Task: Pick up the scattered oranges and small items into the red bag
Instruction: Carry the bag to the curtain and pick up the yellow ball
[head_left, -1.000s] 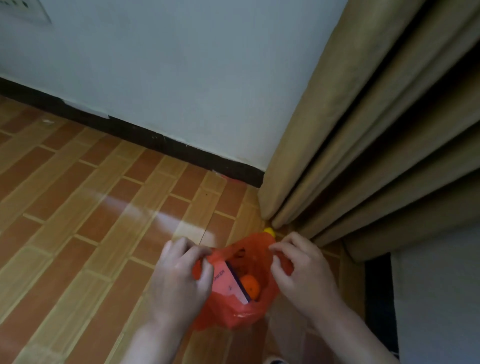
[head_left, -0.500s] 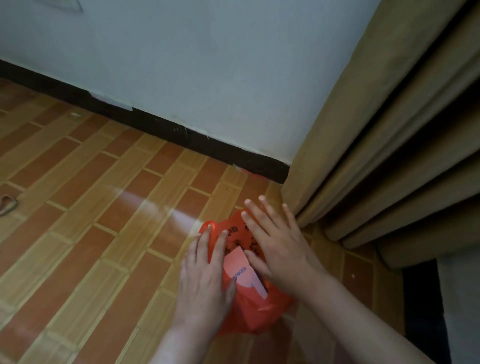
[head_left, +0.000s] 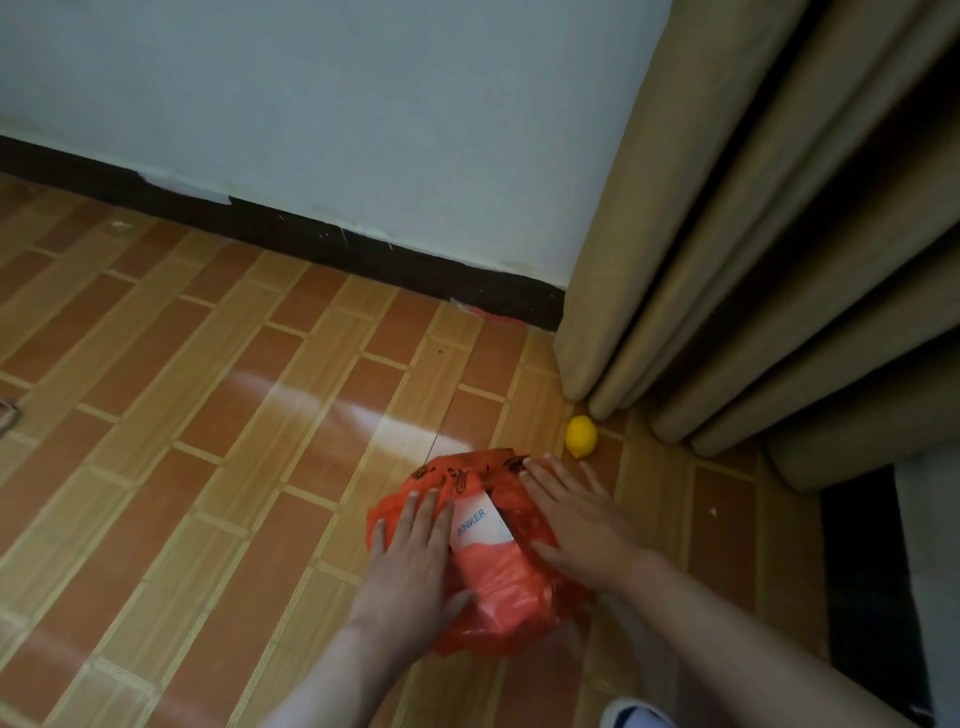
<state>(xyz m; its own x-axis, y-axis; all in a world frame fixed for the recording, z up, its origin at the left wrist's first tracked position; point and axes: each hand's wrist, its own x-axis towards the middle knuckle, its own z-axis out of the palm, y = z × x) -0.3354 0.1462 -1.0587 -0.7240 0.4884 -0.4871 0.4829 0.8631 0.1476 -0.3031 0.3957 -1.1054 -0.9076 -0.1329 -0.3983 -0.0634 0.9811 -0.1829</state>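
Both flat, straight-fingered hands, left hand (head_left: 410, 566) and right hand (head_left: 582, 525), press the crinkly red bag (head_left: 498, 587) lying between them, an oval lemon (head_left: 581, 436) just beyond.

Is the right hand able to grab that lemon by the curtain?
Probably yes. The right hand lies flat on the bag, the lemon sits just past its fingertips, and bare floor lies between.

I can read "ANKER" in blue on the white box (head_left: 478, 525) poking from my red bag (head_left: 498, 597); the bag's black print is illegible.
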